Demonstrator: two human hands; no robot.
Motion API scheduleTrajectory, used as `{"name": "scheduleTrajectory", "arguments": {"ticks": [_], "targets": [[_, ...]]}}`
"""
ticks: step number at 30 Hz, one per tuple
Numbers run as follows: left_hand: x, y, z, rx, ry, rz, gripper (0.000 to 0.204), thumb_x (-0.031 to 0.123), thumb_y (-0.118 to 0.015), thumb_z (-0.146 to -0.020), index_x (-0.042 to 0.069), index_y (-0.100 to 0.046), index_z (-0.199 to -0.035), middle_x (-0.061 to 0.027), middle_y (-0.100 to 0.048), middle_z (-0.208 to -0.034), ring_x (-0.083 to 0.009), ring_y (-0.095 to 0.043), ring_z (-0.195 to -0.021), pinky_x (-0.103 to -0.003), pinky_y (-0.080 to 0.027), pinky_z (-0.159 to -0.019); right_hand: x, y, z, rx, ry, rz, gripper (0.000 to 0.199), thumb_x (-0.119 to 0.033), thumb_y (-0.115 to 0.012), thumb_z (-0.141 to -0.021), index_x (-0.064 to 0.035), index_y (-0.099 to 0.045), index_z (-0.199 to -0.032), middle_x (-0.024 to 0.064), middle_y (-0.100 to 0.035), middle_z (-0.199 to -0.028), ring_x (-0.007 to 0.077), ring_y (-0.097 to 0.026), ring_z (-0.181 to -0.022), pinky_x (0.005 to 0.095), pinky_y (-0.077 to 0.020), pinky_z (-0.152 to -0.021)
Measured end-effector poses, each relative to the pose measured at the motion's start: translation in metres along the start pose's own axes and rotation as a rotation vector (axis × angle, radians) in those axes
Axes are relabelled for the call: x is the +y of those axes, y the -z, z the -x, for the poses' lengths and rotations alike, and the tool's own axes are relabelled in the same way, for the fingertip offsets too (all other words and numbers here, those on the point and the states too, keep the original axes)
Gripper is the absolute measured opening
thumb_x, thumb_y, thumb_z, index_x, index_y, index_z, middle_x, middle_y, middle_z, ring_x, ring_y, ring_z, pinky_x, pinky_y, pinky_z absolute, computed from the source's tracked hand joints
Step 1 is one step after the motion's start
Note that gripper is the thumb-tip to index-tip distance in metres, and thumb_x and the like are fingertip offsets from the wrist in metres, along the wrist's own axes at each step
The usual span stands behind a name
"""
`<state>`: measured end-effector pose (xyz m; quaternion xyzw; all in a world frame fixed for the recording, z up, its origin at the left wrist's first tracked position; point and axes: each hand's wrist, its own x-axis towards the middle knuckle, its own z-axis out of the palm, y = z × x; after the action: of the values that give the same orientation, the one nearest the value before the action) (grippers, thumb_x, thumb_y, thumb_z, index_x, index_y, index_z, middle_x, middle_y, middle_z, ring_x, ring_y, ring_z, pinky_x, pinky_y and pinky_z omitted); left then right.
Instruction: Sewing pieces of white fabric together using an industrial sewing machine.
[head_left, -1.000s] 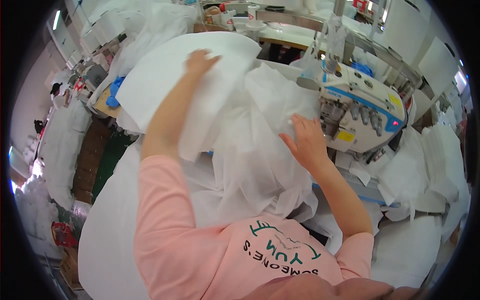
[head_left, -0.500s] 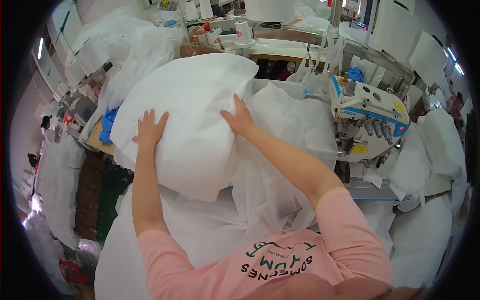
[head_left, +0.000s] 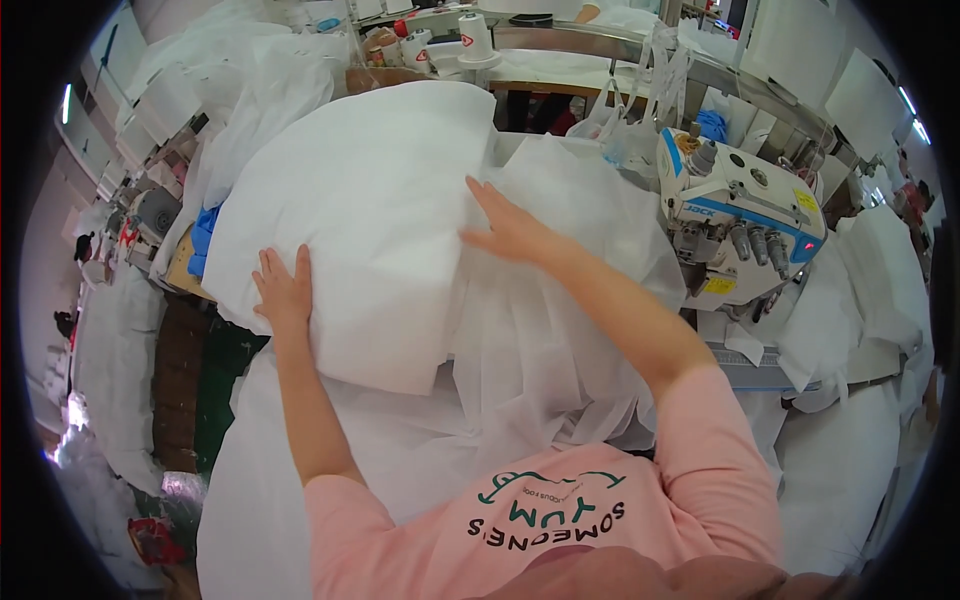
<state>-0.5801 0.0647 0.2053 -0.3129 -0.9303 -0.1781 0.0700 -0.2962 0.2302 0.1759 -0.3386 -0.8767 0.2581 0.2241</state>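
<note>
A large white fabric panel (head_left: 375,200) with a rounded far edge lies spread in front of me. Flat on its left part rests my left hand (head_left: 285,290), fingers spread. At the panel's right edge is my right hand (head_left: 510,228), thumb and fingers apart, holding nothing; whether it touches the cloth I cannot tell. Thin white fabric (head_left: 560,330) falls in folds beneath and to the right of the panel, running down toward my lap.
An overlock sewing machine (head_left: 745,210) stands on the right, white cloth bunched around it. Thread cones (head_left: 476,40) stand at the back. A blue cloth bundle (head_left: 203,240) lies beyond the panel's left edge. White material (head_left: 265,90) is heaped at the far left.
My right hand has shifted to the right, to the panel's edge. My left hand has come slightly nearer to me. The view has tilted a little, and the panel looks flatter.
</note>
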Motion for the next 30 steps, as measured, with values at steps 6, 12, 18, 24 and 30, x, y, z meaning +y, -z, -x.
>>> {"name": "scheduleTrajectory", "arguments": {"ticks": [6,12,18,24,30], "targets": [[0.068,0.042,0.039,-0.216,-0.7,0.529,0.055,0.021,-0.075,-0.067,0.005,-0.055,-0.116,-0.0096,-0.055,-0.117,-0.0241,-0.052,-0.106,-0.03,-0.041,-0.09,0.008,0.098,0.173,0.422,0.122,0.267,0.049,-0.014,-0.064,-0.079,0.0001,-0.047,-0.123,0.0209,-0.053,-0.118,0.0306,-0.053,-0.11,0.0381,-0.0475,-0.083],[0.143,0.04,0.051,-0.581,-0.855,0.316,0.014,0.011,-0.072,-0.07,0.001,-0.062,-0.074,-0.0067,-0.058,-0.071,-0.0188,-0.055,-0.066,-0.028,-0.044,-0.064,0.042,0.091,0.166,0.301,-0.092,0.569,0.065,-0.034,-0.061,-0.082,0.0064,-0.037,-0.127,0.0234,-0.043,-0.129,0.0351,-0.04,-0.122,0.0398,-0.0325,-0.101],[0.15,0.052,0.053,-0.09,-0.979,0.46,0.018,0.014,-0.058,-0.085,-0.002,-0.061,-0.078,-0.0113,-0.06,-0.075,-0.0208,-0.056,-0.065,-0.029,-0.044,-0.063,0.031,0.108,0.163,0.593,0.147,0.218,0.057,-0.026,-0.059,-0.085,0.0026,-0.038,-0.129,0.0207,-0.042,-0.131,0.0336,-0.042,-0.122,0.0375,-0.0331,-0.101],[0.163,0.085,0.112,0.07,-1.194,0.627,0.02,0.009,-0.045,-0.092,0.0,-0.057,-0.105,-0.0138,-0.061,-0.099,-0.0186,-0.055,-0.103,-0.025,-0.043,-0.075,-0.016,0.109,0.208,0.085,-0.063,-0.627,0.046,-0.02,-0.058,-0.087,0.0005,-0.045,-0.126,0.0113,-0.057,-0.117,0.0213,-0.055,-0.106,0.0297,-0.0445,-0.086],[0.185,0.093,0.28,-1.358,-1.467,0.044,0.027,0.007,-0.056,-0.082,0.011,-0.061,-0.108,-0.0078,-0.064,-0.102,-0.0278,-0.058,-0.095,-0.033,-0.044,-0.088,0.007,0.1,0.2,0.229,-0.341,-1.01,0.047,-0.023,-0.059,-0.086,-0.0036,-0.046,-0.127,0.0066,-0.063,-0.105,0.0128,-0.059,-0.09,0.0284,-0.0482,-0.075]]}}
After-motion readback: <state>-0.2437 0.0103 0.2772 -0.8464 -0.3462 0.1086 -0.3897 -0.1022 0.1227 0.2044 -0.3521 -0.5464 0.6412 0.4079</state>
